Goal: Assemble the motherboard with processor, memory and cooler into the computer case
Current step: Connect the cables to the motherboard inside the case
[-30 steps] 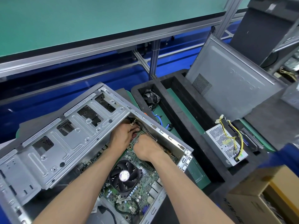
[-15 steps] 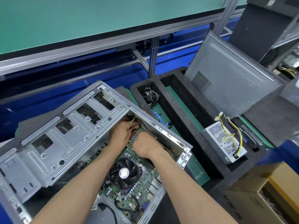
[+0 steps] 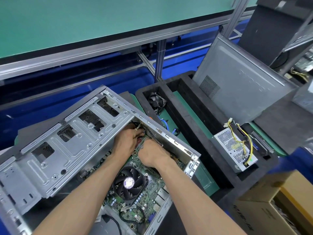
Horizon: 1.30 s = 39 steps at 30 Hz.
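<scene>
The open grey computer case (image 3: 71,150) lies in front of me with the green motherboard (image 3: 144,197) inside it. A black cooler fan (image 3: 129,182) sits on the board. Both my hands are at the board's far corner, close under the case's upper rail. My left hand (image 3: 126,141) has its fingers curled down among black cables and a white connector there. My right hand (image 3: 151,154) is curled beside it over the board's edge. What either hand's fingertips hold is hidden.
A black foam tray (image 3: 191,126) to the right holds a small fan (image 3: 156,101), blue cables and a perforated power supply (image 3: 235,148) with yellow wires. A grey side panel (image 3: 237,89) leans behind it. Cardboard boxes (image 3: 279,206) stand at lower right. A green workbench (image 3: 84,22) is beyond.
Both hands stay at the board's far corner with only slight finger shifts. The view has drifted a little.
</scene>
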Motion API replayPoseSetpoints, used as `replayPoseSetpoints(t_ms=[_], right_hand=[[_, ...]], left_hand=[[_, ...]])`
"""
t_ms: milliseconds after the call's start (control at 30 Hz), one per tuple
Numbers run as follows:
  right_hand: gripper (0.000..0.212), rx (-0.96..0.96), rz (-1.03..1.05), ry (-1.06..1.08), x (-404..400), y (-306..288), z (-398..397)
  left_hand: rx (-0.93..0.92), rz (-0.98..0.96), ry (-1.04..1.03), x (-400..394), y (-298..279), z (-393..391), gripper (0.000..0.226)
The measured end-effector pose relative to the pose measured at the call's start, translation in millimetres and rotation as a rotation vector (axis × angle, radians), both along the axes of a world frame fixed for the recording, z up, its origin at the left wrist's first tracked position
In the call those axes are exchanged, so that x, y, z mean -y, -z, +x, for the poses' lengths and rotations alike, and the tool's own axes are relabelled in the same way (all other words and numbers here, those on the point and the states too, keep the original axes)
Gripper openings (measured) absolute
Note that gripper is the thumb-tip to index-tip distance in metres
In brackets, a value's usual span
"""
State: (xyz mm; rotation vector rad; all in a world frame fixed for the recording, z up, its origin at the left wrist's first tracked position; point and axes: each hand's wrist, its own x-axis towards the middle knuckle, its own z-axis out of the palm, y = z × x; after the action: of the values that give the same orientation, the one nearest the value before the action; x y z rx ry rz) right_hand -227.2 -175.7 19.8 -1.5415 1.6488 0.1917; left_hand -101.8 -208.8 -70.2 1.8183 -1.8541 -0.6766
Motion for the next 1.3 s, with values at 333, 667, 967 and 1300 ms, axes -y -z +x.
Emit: replayPoseSetpoints(t_ms=[333,667,967,1300], right_hand=[[0.044,-0.011,-0.006,0.006,1.2,2.1,0.1],[0.066,-0.015,0.001,0.009,1.5,3.7,1.1],[0.072,-0.011,-0.027,-0.012,2.8,5.4,1.6],[0.065,-0.005,-0.099,0.021,1.4,5.8,1.5]], left_hand=[[-0.016,-0.060,0.039,-6.2,-13.2,-1.9,0.041],[0.093,-0.033,0.048,-7.3,-18.3,-3.2,0.042],[0.177,0.012,0.057,-6.1,-17.8,-3.4,0.056],[0.129,-0.009,-0.031,-3.6,-9.6,-7.8,0.026]])
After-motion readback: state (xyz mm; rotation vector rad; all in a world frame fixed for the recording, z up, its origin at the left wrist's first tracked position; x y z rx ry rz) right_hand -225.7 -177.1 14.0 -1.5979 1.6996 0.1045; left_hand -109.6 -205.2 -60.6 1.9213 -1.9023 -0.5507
